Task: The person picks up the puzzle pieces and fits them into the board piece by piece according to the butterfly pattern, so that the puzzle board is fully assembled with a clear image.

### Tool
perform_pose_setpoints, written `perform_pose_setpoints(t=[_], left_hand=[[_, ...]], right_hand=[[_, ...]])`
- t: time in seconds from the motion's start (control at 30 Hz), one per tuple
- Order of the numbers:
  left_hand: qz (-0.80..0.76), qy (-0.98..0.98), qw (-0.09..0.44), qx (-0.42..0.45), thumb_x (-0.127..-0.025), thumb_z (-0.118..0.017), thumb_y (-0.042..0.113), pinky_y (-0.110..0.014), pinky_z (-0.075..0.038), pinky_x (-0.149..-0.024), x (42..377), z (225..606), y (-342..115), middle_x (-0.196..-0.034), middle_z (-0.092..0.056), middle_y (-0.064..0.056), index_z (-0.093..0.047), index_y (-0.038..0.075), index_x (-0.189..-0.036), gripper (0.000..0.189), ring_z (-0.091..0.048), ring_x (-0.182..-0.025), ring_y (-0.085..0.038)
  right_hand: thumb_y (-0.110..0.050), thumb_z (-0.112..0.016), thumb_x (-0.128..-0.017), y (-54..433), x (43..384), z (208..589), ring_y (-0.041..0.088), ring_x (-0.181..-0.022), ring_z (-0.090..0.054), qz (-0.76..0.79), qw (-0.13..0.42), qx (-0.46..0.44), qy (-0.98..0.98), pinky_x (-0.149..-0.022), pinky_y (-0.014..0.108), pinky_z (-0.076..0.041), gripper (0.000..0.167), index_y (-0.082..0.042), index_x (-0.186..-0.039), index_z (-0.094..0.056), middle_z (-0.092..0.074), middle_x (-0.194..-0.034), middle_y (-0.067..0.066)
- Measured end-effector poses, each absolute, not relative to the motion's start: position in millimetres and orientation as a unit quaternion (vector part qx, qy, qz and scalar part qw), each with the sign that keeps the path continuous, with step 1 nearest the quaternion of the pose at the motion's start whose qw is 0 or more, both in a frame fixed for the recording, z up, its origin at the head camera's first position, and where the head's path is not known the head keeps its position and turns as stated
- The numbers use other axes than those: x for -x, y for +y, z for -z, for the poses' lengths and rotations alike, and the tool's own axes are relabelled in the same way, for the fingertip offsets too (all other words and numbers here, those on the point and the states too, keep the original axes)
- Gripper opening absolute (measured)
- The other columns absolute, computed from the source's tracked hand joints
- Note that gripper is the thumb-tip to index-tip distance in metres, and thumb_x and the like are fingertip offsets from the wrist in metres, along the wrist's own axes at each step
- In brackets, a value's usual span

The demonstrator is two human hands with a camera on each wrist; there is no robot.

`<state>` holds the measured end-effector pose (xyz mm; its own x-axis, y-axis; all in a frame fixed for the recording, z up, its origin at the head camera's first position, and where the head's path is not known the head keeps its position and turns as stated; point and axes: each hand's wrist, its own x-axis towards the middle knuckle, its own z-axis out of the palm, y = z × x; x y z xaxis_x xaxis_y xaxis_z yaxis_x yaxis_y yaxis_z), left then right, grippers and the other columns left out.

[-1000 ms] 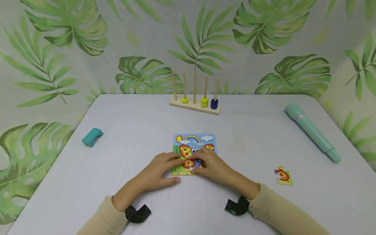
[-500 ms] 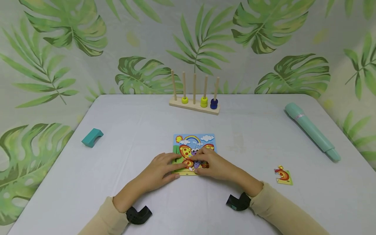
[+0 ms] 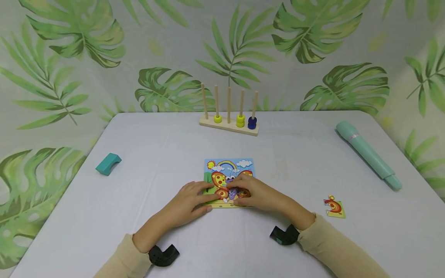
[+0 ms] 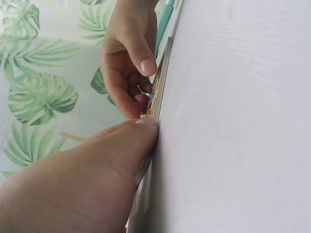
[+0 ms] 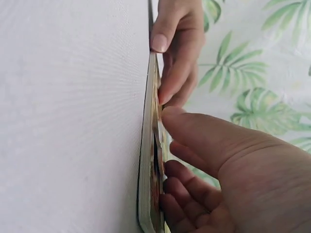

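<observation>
A butterfly jigsaw puzzle in a flat board lies mid-table, with a rainbow and clouds along its top. My left hand rests on the board's left side, fingers extended over the butterfly's lower wing and thumb at the near edge. From the right, my right hand reaches over the puzzle with bent fingers touching its pieces; they hide part of the right wing. In the right wrist view, a puzzle piece sits slightly tilted above the board beneath the right hand. A loose puzzle piece lies to the right.
At the back stands a wooden peg stand with yellow and blue rings. A mint-green microphone-shaped object lies at the right, and a teal arched block at the left. The white table meets a leaf-patterned cloth behind.
My right thumb has slid a little to the right across the puzzle's lower part, and its wrist has shifted right. The left fingers have edged slightly further over the wing.
</observation>
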<state>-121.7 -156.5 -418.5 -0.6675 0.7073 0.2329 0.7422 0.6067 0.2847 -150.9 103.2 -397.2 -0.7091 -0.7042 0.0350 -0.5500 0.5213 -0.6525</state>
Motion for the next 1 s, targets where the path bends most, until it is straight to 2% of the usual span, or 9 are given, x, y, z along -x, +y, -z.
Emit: perform_pose_setpoints(t=[0.23,0.6,1.0], left_hand=[[0.186,-0.891,0.060,0.409,-0.088,-0.055,0.035,-0.044,-0.024,-0.100,123.2,421.2,-156.0,-0.132,-0.042,-0.004,-0.056,0.027,-0.124,0.037,-0.035,-0.121,-0.023],[0.190,-0.895,0.055,0.400,-0.087,-0.057,0.036,-0.044,-0.022,-0.101,122.1,417.9,-149.6,-0.131,-0.042,-0.006,-0.056,0.024,-0.122,0.037,-0.032,-0.123,-0.025],[0.177,-0.897,0.027,0.403,-0.088,-0.055,0.037,-0.047,-0.023,-0.101,126.5,414.8,-139.2,-0.136,-0.040,-0.007,-0.057,0.028,-0.123,0.036,-0.030,-0.126,-0.030]], right_hand=[[-0.022,-0.069,-0.079,109.6,152.5,400.5,0.018,-0.108,-0.041,0.328,0.066,0.392,0.857,-0.090,0.041,-0.035,0.036,-0.013,-0.113,-0.064,-0.050,-0.110,-0.001],[-0.025,-0.071,-0.078,111.3,153.5,405.8,0.026,-0.116,-0.038,0.331,0.060,0.365,0.868,-0.094,0.051,-0.025,0.033,-0.017,-0.109,-0.067,-0.048,-0.121,0.006],[-0.029,-0.069,-0.079,110.7,150.0,403.5,0.025,-0.114,-0.039,0.329,0.072,0.340,0.878,-0.096,0.050,-0.025,0.036,-0.017,-0.112,-0.059,-0.046,-0.121,0.003]])
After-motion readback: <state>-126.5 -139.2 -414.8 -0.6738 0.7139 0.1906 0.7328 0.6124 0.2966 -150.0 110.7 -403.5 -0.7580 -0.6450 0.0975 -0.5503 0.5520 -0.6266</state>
